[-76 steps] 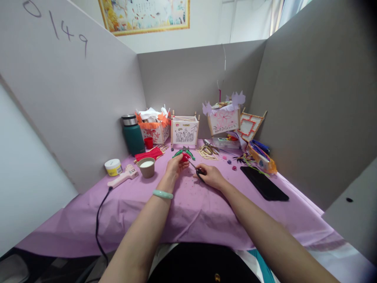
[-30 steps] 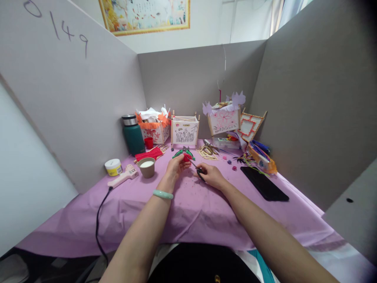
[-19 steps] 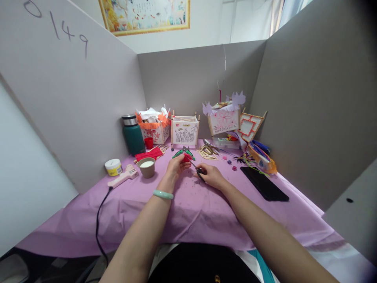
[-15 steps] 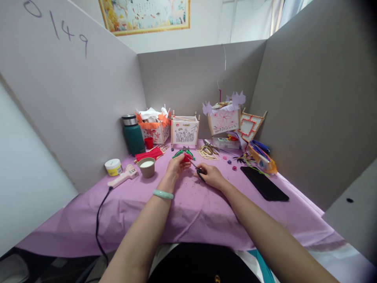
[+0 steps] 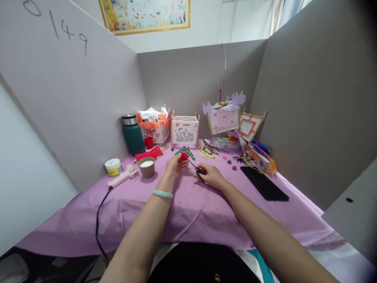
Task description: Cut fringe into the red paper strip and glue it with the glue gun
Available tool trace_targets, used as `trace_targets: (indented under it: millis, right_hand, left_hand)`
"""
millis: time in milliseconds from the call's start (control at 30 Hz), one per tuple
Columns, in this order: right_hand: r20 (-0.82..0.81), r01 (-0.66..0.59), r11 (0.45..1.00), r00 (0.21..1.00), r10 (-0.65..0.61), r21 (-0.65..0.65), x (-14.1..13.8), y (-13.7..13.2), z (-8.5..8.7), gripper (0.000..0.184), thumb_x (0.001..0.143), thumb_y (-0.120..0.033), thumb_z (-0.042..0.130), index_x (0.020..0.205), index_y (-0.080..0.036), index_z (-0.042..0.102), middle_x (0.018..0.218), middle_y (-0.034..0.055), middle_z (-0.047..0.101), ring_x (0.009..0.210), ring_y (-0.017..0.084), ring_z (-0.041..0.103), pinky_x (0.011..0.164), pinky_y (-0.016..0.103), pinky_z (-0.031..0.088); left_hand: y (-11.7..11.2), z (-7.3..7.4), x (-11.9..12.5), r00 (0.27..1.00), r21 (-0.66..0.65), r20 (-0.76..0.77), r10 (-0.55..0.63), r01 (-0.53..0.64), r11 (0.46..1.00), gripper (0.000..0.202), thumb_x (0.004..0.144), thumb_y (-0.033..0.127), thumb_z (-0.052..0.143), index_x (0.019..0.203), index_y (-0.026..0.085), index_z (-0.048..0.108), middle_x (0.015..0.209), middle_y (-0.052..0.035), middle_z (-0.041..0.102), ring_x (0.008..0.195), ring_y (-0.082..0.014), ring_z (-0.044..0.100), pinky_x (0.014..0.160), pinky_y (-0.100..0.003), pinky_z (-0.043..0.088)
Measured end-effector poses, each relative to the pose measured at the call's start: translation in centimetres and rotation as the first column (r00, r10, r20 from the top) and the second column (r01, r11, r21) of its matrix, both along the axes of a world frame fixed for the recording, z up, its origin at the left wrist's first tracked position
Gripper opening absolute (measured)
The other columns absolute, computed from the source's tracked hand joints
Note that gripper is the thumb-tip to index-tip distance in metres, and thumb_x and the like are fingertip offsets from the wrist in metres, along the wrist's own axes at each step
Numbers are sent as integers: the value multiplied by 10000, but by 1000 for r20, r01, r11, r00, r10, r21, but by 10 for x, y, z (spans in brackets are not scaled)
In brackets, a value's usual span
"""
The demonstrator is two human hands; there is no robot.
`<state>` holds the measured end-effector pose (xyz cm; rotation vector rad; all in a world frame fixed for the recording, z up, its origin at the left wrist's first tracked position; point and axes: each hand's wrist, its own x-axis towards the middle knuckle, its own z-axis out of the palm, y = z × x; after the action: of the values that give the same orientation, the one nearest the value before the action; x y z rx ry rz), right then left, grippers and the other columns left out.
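Note:
Between the fingers of my left hand (image 5: 176, 165) is a small red piece (image 5: 184, 156), which looks like paper; its exact shape is too small to tell. My right hand (image 5: 211, 175) is closed round the black handles of a pair of scissors (image 5: 200, 173). Their blades point up and left, with the tip close to the red piece. Just beyond my left hand lie green-handled pliers (image 5: 190, 153) on the purple cloth (image 5: 188, 212). Small dark specks are scattered on the cloth below my hands.
At left stand a green bottle (image 5: 134, 137), a cup of white stuff (image 5: 147, 169), a yellow-labelled jar (image 5: 113, 168) and a corded pink glue gun (image 5: 123, 177). Decorated lantern frames (image 5: 185, 131) line the back. Wooden sticks (image 5: 207, 152) lie mid-table; a black phone (image 5: 263, 184) rests at right.
My left hand has shifted slightly left with the red piece, and more of that piece shows. The scissors' tip is now a little apart from it. My right hand has barely moved.

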<state>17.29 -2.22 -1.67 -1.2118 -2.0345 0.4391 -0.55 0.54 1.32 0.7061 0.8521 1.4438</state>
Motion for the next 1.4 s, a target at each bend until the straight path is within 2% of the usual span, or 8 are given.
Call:
trace_targets:
  millis: [833, 1100, 1400]
  right_hand:
    - [29, 13, 1000, 999, -13, 13, 0, -2, 2, 362, 716, -447, 691, 993, -215, 659, 739, -3, 651, 665, 144, 572, 603, 227, 379]
    - [31, 13, 1000, 999, -14, 14, -1, -4, 3, 359, 711, -431, 697, 999, -220, 665, 758, -1, 660, 676, 145, 575, 617, 232, 382]
    - [36, 24, 1000, 999, -25, 15, -1, -3, 3, 356, 713, -437, 694, 994, -221, 661, 752, -1, 660, 667, 145, 571, 608, 230, 378]
  left_hand:
    - [2, -2, -2, 998, -40, 55, -36, 38, 999, 124, 846, 215, 555, 792, 116, 609, 603, -37, 639, 494, -138, 624, 542, -256, 506]
    - [-1, 2, -1, 996, -55, 92, 2, 3, 998, 121, 858, 201, 537, 795, 116, 596, 593, -28, 636, 465, -120, 604, 528, -243, 493]
    - [0, 0, -1, 999, -39, 19, -51, 52, 998, 136, 850, 223, 543, 824, 111, 617, 603, -41, 648, 478, -121, 612, 524, -236, 500]
